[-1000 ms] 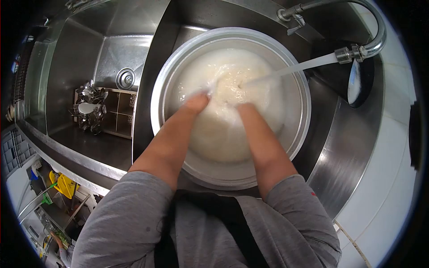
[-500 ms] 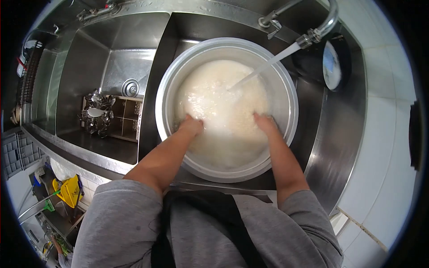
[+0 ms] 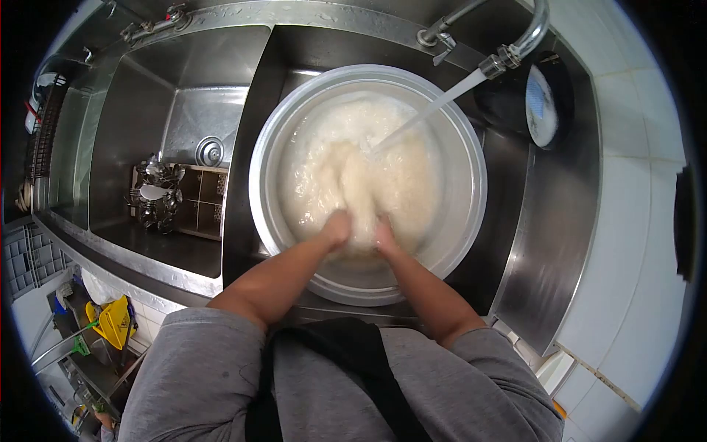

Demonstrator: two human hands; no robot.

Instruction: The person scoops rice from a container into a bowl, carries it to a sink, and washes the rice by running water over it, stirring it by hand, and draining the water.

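Note:
A large round metal pot (image 3: 477, 188) stands in the right sink basin, holding cloudy white water over pale grains that look like rice (image 3: 405, 191). Both hands are dipped into it near the front, close together. My left hand (image 3: 337, 227) is under the surface to the wrist, blurred. Just to its right, my right hand (image 3: 384, 234) is also sunk among the grains. Milky water hides the fingers of both. From the upper right, a running faucet (image 3: 501, 62) pours a stream of water (image 3: 442, 101) into the pot, beyond the hands.
In the left basin, a divided cutlery rack (image 3: 200, 199) holds several spoons and forks (image 3: 156, 193) beside the drain (image 3: 210, 151). A dark pan (image 3: 508, 103) with a white-and-blue item leans behind the pot. A yellow dustpan-like item (image 3: 112, 322) and another person's arm (image 3: 104, 420) show lower left.
Both hands have moved inward from the pot's sides and toward me, now close together. The grains and water between them are heaped and stirred up. Water keeps running.

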